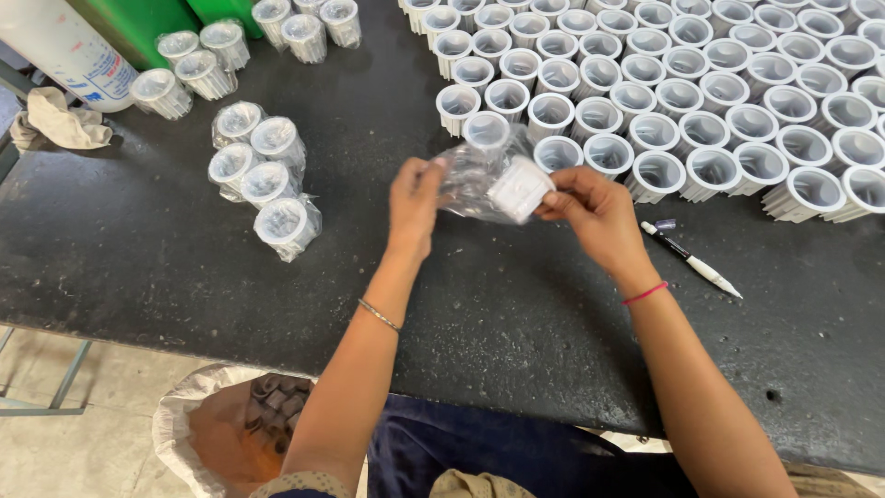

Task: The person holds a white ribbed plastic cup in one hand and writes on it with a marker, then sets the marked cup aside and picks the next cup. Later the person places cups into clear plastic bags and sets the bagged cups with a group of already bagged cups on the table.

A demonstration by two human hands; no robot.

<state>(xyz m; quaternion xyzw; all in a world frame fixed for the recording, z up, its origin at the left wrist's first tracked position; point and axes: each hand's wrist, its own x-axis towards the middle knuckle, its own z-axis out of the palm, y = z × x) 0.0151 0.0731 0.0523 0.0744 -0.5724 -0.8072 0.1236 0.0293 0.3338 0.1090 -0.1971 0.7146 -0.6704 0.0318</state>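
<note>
My left hand [412,205] pinches the open edge of a clear plastic bag [472,175] held above the black table [138,249]. My right hand [595,214] grips a white ribbed cylindrical part [519,187] that sits partly inside the bag. Both hands hover just in front of the nearest row of unbagged white ribbed cups [682,129], which stand upright in several tight rows at the back right.
Bagged cups [263,175] lie in a cluster at the left, with more bagged cups [198,65] behind. A white pen [691,260] lies right of my right hand. A cloth [60,120], a white canister [69,46] and green containers [138,23] sit far left. A sack [221,429] stands below the table edge.
</note>
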